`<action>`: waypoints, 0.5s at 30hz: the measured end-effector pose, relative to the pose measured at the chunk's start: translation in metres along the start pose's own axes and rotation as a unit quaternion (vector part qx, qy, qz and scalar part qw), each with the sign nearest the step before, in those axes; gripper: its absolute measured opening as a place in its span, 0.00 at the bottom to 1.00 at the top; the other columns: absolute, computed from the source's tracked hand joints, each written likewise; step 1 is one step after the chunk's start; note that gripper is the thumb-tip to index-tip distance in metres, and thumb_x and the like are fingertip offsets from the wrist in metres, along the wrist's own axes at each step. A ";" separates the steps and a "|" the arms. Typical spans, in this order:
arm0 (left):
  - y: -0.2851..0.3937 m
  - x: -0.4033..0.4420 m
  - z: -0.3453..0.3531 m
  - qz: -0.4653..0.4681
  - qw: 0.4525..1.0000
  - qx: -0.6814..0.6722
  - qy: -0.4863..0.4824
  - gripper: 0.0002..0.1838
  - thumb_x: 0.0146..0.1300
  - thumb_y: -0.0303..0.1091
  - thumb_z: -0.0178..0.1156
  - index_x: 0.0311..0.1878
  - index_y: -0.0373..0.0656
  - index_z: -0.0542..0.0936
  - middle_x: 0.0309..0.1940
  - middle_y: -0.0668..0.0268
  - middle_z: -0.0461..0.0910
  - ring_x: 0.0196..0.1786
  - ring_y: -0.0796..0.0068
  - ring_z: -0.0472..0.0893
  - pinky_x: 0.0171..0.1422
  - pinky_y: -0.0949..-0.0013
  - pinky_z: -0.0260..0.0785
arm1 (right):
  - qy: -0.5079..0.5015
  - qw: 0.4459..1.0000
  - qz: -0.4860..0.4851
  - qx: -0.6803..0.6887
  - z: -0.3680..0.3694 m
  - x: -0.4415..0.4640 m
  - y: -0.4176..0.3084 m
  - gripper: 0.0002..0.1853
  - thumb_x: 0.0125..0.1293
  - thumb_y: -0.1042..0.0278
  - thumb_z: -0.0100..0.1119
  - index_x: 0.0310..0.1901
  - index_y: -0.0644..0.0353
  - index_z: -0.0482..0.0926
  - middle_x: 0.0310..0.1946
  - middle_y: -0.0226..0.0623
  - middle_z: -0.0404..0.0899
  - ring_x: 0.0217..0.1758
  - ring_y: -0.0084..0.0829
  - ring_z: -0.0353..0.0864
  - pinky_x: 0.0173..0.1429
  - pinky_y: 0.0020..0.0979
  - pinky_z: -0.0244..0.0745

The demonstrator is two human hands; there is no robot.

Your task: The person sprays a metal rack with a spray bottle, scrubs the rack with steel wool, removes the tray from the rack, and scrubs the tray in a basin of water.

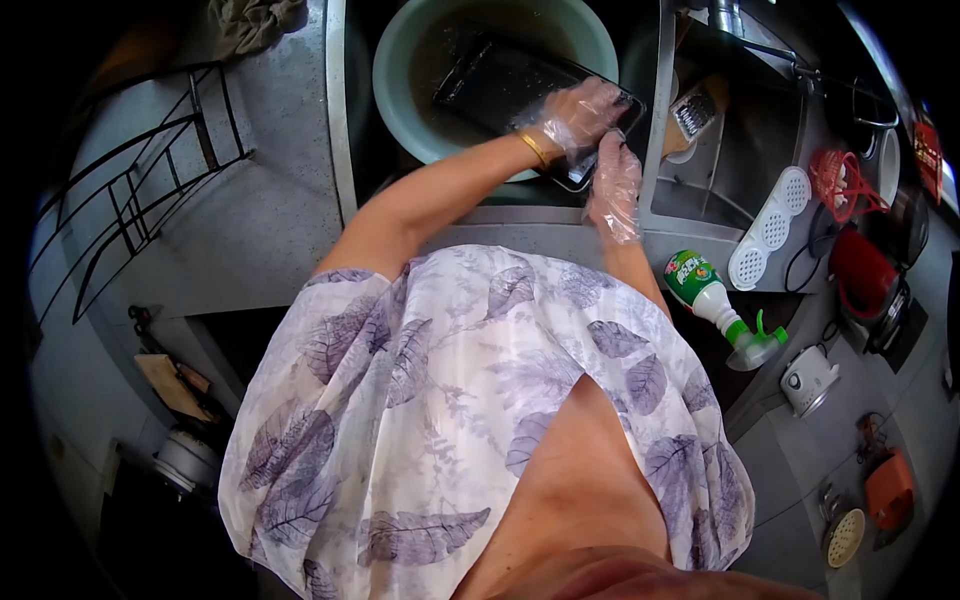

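A dark rectangular baking tray (520,88) rests slantwise in a pale green basin (393,85) of murky water. Its right end leans over the basin's rim. My left hand (583,112), in a clear plastic glove with a gold bracelet at the wrist, presses on the tray's right end with bent fingers; anything beneath them is hidden. Close below it, my right hand (615,187), also gloved, is closed on the tray's near right edge, thumb and fingertips together there.
The basin sits in a sink. On the right are a grater (692,112), a white perforated rack (770,230), a spray bottle (705,290) with a green trigger and a red basket (845,183). A black metal rack (150,185) and a crumpled cloth (255,22) lie left.
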State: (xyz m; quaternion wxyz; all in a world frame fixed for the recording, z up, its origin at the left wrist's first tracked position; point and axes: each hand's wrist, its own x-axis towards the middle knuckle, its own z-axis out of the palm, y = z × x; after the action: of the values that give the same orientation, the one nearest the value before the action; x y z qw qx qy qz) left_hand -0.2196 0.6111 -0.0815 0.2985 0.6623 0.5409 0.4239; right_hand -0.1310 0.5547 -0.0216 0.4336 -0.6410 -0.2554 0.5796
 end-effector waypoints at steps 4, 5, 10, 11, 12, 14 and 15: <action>-0.013 0.010 -0.015 -0.086 0.994 0.069 0.003 0.14 0.56 0.44 0.58 0.38 0.45 0.72 0.36 0.57 0.74 0.37 0.50 0.77 0.36 0.54 0.71 | 0.031 0.997 -0.001 -0.074 0.013 -0.004 -0.011 0.17 0.63 0.60 0.57 0.45 0.66 0.73 0.37 0.31 0.75 0.38 0.21 0.72 0.43 0.23 0.70; -0.009 0.010 -0.011 -0.118 0.990 0.067 0.036 0.15 0.56 0.45 0.58 0.38 0.45 0.71 0.37 0.56 0.74 0.37 0.49 0.77 0.36 0.54 0.71 | 0.020 0.997 0.000 -0.078 0.012 -0.003 -0.014 0.16 0.63 0.61 0.57 0.44 0.66 0.73 0.37 0.31 0.75 0.37 0.21 0.72 0.43 0.23 0.70; 0.009 0.004 0.002 -0.072 0.996 -0.047 0.036 0.15 0.54 0.35 0.58 0.46 0.45 0.75 0.43 0.53 0.71 0.44 0.48 0.74 0.49 0.54 0.68 | -0.030 0.991 -0.046 -0.122 -0.002 0.014 -0.018 0.15 0.65 0.61 0.54 0.44 0.66 0.74 0.38 0.32 0.76 0.39 0.20 0.71 0.46 0.23 0.69; 0.009 0.006 0.005 -0.070 0.995 -0.059 0.050 0.14 0.53 0.30 0.57 0.45 0.46 0.77 0.42 0.53 0.72 0.43 0.50 0.74 0.49 0.57 0.68 | -0.065 0.991 -0.068 -0.094 -0.005 0.016 -0.017 0.17 0.65 0.58 0.54 0.43 0.67 0.74 0.38 0.31 0.76 0.39 0.18 0.70 0.45 0.22 0.67; 0.007 0.013 0.000 -0.024 0.994 -0.081 0.067 0.13 0.52 0.29 0.57 0.44 0.45 0.78 0.39 0.54 0.74 0.42 0.53 0.75 0.48 0.60 0.68 | -0.078 0.990 -0.054 -0.103 -0.005 0.019 -0.022 0.18 0.64 0.55 0.54 0.41 0.66 0.74 0.35 0.29 0.75 0.37 0.17 0.67 0.42 0.21 0.65; 0.010 0.021 -0.011 -0.001 0.996 -0.094 -0.009 0.12 0.52 0.29 0.57 0.42 0.43 0.79 0.35 0.56 0.76 0.40 0.56 0.75 0.46 0.62 0.69 | -0.037 0.971 -0.088 -0.221 0.000 0.013 -0.036 0.19 0.64 0.53 0.55 0.40 0.66 0.74 0.33 0.27 0.73 0.34 0.17 0.65 0.38 0.21 0.63; 0.012 0.014 -0.011 0.010 0.993 -0.118 -0.017 0.13 0.51 0.29 0.58 0.42 0.43 0.79 0.33 0.57 0.76 0.39 0.57 0.75 0.45 0.62 0.69 | -0.035 0.978 -0.090 -0.186 -0.003 0.018 -0.033 0.19 0.64 0.53 0.55 0.40 0.66 0.74 0.32 0.27 0.73 0.34 0.17 0.65 0.38 0.21 0.63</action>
State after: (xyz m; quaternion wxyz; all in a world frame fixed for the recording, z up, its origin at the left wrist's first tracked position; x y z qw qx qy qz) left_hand -0.2229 0.6214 -0.0627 0.3796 0.6352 0.4747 0.4766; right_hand -0.1182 0.5854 -0.0027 0.3481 -0.6644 -0.4298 0.5026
